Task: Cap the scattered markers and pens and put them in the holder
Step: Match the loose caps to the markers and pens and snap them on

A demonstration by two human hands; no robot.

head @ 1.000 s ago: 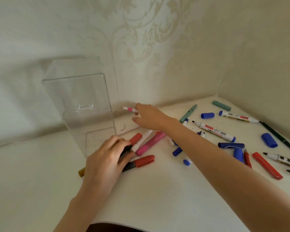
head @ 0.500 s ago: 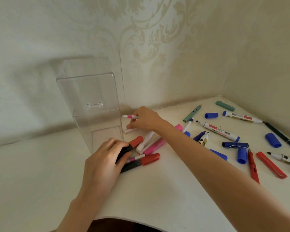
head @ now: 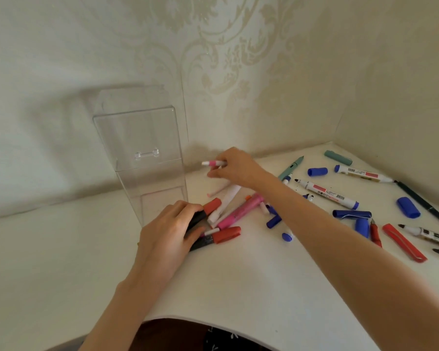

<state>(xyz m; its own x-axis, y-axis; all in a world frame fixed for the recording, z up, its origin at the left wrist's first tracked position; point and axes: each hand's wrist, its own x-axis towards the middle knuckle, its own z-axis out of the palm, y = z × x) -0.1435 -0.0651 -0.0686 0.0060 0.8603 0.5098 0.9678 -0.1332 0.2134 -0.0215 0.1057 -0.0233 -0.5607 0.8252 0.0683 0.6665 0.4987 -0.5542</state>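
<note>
A tall clear plastic holder (head: 140, 158) stands against the wall, with nothing inside it. My right hand (head: 235, 165) is to its right, just above the table, gripping a thin pink-and-white pen (head: 213, 163) that points left. My left hand (head: 171, 230) lies at the holder's foot, closed around a black marker with a red cap (head: 208, 209). Beside it lie a second red-capped black marker (head: 219, 236), a pink marker (head: 238, 211) and a white pen (head: 224, 201).
On the white table (head: 238, 279) to the right lie several uncapped markers (head: 327, 193), loose blue caps (head: 408, 207), a teal pen (head: 290, 168), a teal cap (head: 338, 157) and a red cap (head: 403, 245). Walls close the back and right side.
My right hand has lifted the pink pen slightly off the table near the holder. My left hand has stayed on the red-capped marker. The camera has shifted.
</note>
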